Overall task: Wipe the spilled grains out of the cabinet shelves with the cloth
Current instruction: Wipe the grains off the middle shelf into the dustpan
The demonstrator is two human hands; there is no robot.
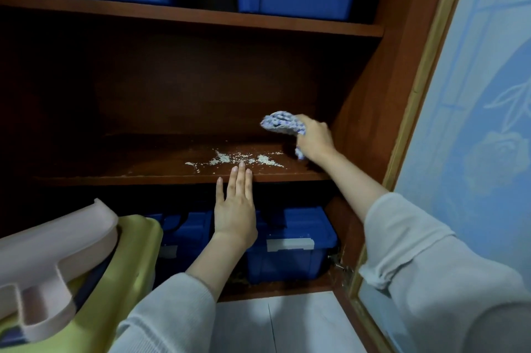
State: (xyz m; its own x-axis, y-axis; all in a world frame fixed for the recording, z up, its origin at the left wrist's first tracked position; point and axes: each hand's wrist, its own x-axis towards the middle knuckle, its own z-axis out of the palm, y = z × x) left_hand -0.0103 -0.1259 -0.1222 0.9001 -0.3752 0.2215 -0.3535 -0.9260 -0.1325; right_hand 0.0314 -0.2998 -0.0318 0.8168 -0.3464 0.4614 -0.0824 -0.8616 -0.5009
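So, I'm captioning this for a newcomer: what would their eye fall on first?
The pale scattered grains stand out on the dark brown wooden shelf, near its front edge. Right of them, the right hand grips a crumpled blue-and-white cloth; the left hand lays straight fingers across that edge.

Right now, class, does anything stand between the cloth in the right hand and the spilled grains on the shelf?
Nothing visible does. Only bare shelf separates the cloth, gripped by the right hand, from the grains. The left hand lies flat at the front edge, on the grains' near side.
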